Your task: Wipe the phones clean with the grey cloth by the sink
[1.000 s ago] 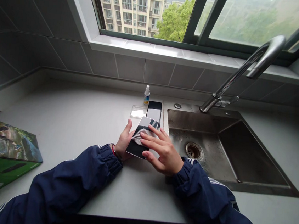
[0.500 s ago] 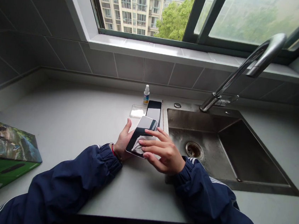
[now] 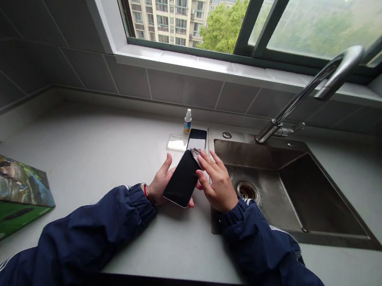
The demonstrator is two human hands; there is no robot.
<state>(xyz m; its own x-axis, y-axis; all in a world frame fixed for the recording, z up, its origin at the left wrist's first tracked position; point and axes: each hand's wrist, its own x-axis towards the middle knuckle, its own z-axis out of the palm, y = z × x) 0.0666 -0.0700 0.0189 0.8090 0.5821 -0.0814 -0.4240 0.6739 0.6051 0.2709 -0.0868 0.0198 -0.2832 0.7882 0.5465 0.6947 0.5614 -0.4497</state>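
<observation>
A smartphone with a dark screen rests tilted in my left hand, whose fingers reach round behind it and show at its right side. My right hand presses a small grey cloth against the phone's upper right corner with its fingertips. Just beyond, a second dark phone lies on the counter, its lower end hidden by the held one. Beside that is a clear phone case. A small white spray bottle stands upright behind them.
To the right, a steel sink is set into the white counter, with a chrome faucet over it. A green printed box or bag stands at the left edge. A window is behind the counter.
My right hand has slid the cloth from the lower middle of the screen up to the upper right corner. The phone in my left hand has tilted slightly.
</observation>
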